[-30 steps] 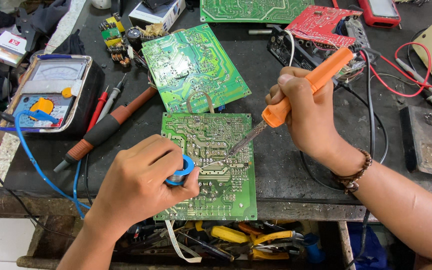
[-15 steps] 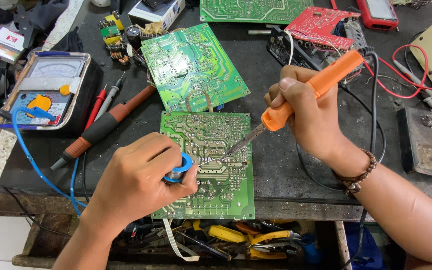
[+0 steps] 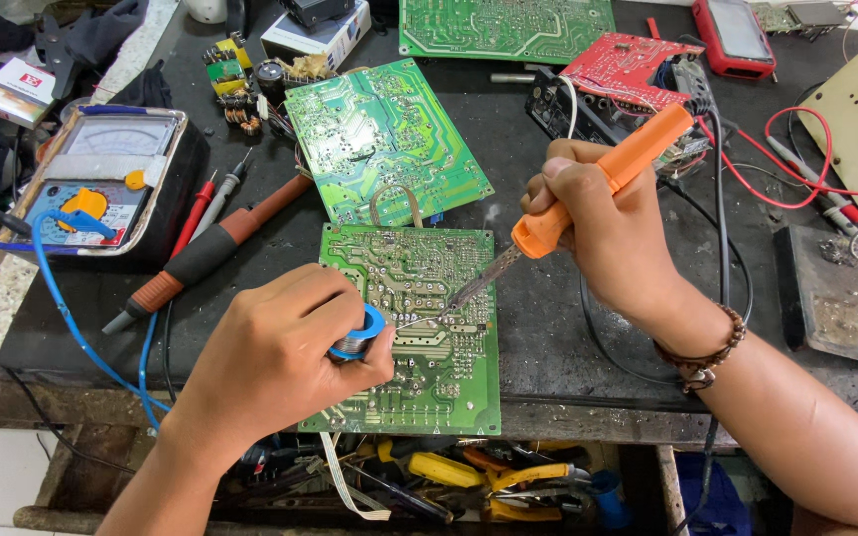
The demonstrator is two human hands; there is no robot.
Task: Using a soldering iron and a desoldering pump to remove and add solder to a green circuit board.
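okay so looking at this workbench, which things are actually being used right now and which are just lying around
In use:
left hand holding the small blue spool of solder wire
right hand gripping the orange-handled soldering iron
green rectangular circuit board under the iron's tip

Lying about:
second green circuit board
red circuit board
analogue multimeter
brown-and-black-handled soldering iron
yellow-handled pliers

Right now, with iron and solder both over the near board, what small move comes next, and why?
Probably feed the solder wire slightly right into the iron tip: the left hand holds the spool, the right hand holds the soldering iron, and both nearly meet on the green board.
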